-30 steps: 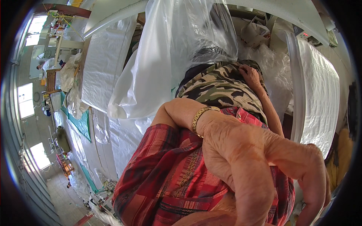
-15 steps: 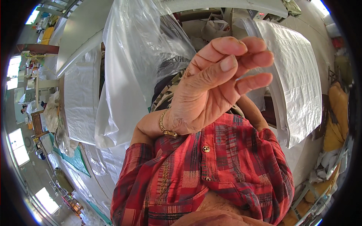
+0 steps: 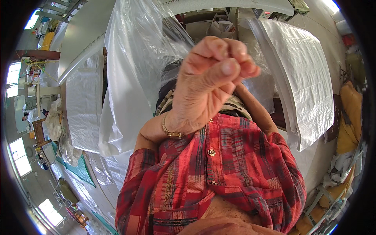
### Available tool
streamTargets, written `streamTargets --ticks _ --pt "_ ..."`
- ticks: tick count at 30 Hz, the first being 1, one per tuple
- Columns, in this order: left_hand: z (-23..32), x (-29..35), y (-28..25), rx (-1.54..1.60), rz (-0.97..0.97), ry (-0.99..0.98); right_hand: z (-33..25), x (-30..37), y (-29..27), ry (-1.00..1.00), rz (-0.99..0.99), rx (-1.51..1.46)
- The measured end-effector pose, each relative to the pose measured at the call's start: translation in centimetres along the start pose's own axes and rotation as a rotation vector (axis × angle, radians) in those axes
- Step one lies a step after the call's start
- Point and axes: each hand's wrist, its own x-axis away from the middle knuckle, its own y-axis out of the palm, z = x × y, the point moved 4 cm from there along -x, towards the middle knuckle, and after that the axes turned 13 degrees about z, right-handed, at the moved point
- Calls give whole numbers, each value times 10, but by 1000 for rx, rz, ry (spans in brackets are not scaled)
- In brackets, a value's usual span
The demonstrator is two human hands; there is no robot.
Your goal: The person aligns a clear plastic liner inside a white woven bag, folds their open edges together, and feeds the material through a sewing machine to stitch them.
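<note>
Your left hand (image 3: 203,88) is raised at mid-view, its fingers (image 3: 239,49) curled and bunched close to the thumb; I cannot tell whether they pinch anything. From those fingers, the clear plastic film (image 3: 131,70) hangs at nine o'clock, behind your hand, and the layered white sheeting (image 3: 307,78) lies at three. Your right forearm (image 3: 256,111) shows at five; your right hand is hidden, its fingers' state unknown.

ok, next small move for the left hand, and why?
I'd probably lower the left hand toward the translucent plastic sheet: the hand is up in front of the camera, fingers curled, nothing visible in it, while the sheet hangs in loose folds beyond it.
</note>
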Motion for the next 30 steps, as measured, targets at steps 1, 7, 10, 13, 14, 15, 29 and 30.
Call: streamTargets --ticks 1,7,10,13,14,15,29,30 --pt "6 -1 -6 -44 -3 60 -19 1 -9 29 39 -179" --pt "31 -10 -90 -417 152 331 -190 57 -108 -414 -67 -1023" --pt "20 -7 -151 -724 277 257 -255 82 -131 -798 -401 -1168" --pt "4 1 -207 -919 378 90 -269 85 -121 -664 -384 -1359" --pt "3 4 -222 -983 398 56 -267 81 -117 -578 -328 -1395" --pt "3 8 -237 -1065 446 -4 -264 79 -112 -534 -305 -1420" --pt "-2 24 -310 -1219 448 -90 -259 80 -97 -473 -342 -1443" --pt "-2 24 -311 -1228 445 -90 -258 79 -96 -446 -326 -1447"
